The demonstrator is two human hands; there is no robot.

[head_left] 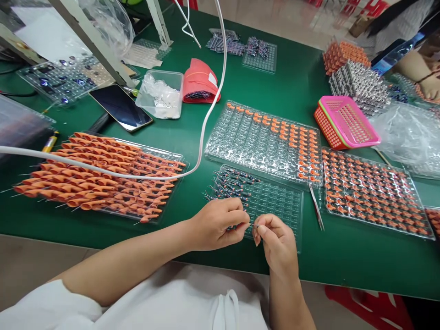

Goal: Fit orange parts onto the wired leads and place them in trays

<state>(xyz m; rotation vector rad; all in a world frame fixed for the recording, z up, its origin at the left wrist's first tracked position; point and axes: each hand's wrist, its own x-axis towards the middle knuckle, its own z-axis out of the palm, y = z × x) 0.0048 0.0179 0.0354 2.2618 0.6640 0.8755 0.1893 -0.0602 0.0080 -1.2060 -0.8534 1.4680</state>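
Observation:
My left hand (228,224) is closed, thumb and fingers pinched together at the near side of a clear tray (275,206). Facing it, my right hand (277,238) is closed in a pinch too. Between the fingertips shows a thin wire-like piece (253,225), mostly hidden by the fingers; its exact kind is too small to tell. Small dark parts with thin wire leads (232,181) lie in the tray's left side, just beyond my left hand. Behind is a larger clear blister tray (244,142), with small orange pieces (302,142) in its right-hand pockets.
Orange cone-shaped pieces with protruding wires (99,174) are piled on a tray at left. A white cable (203,133) crosses above the table. Tweezers (316,208), a filled orange tray (374,192), pink basket (347,121), phone (120,107) and plastic tub (161,94) surround the work. Another person's hand (429,87) is at far right.

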